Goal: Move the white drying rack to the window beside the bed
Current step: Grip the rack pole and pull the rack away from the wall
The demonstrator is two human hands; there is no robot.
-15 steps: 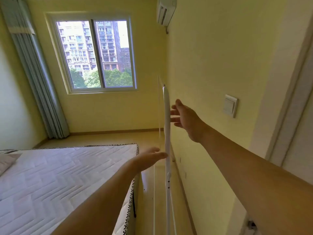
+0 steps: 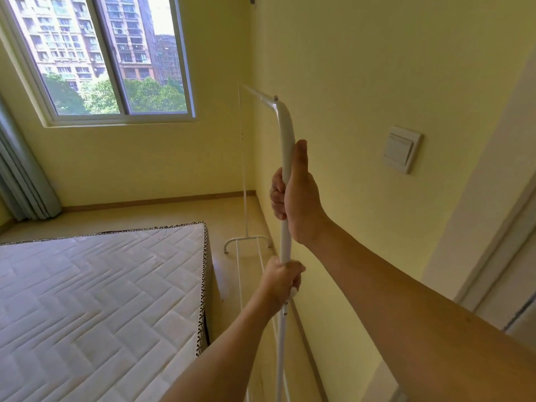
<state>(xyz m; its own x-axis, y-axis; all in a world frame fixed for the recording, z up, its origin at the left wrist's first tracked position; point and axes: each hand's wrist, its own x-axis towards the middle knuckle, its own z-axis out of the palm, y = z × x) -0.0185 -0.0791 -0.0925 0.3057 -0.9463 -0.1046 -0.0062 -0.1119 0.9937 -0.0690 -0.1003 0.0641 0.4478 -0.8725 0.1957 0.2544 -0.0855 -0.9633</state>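
Note:
The white drying rack (image 2: 286, 132) stands along the yellow right wall, in the gap between that wall and the bed (image 2: 101, 285). Its near upright post rises in front of me; the top bar runs away toward the far post, whose foot (image 2: 246, 240) rests on the floor. My right hand (image 2: 295, 195) is wrapped around the near post at mid height. My left hand (image 2: 280, 281) grips the same post lower down. The window (image 2: 104, 56) is in the far wall, beyond the bed.
A bare quilted mattress fills the left. A grey-blue curtain (image 2: 23, 175) hangs left of the window. A light switch (image 2: 401, 147) is on the right wall, and a door frame (image 2: 499, 227) stands at the far right. Bare floor (image 2: 145, 213) lies under the window.
Both hands were open and reaching for the rack's post; now both are closed around it. The view has moved closer to the rack.

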